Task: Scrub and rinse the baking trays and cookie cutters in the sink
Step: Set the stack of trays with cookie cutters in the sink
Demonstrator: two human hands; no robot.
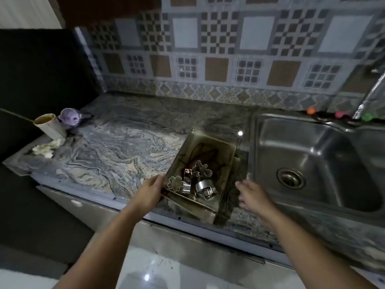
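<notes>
A rectangular metal baking tray (208,149) sits on the marbled stone counter (116,147) just left of the steel sink (312,163), its near end reaching the counter's front edge; it appears to rest on a second tray (226,207), of which only a dark edge shows along its right and near sides. Inside the top tray, gathered at the near end, lie several metal cookie cutters: a flower-shaped cutter (174,183) at the near left corner, a gingerbread-figure cutter (201,168) further in, a small copper-coloured cutter (188,171) between them, and a round cutter (203,185) with other shapes I cannot make out beside it. The left hand (151,191) holds the tray's left rim near the flower cutter, thumb over the edge, its grip closed on the tray; the right hand (253,196) hovers over the counter between the tray and the sink, fingers loosely spread, its grip open and holding nothing, not touching the tray. The sink bowl shows a round drain (291,177); a tap (370,94) slants down at the far right, with orange, pink and green knobs (338,114) along the sink's back edge. At the counter's far left stand a pale tumbler (49,126) and a lilac container (69,117) lying just beside it; a crumpled white cloth (49,148) lies in front of them. A patterned tile wall (218,49) rises behind.
</notes>
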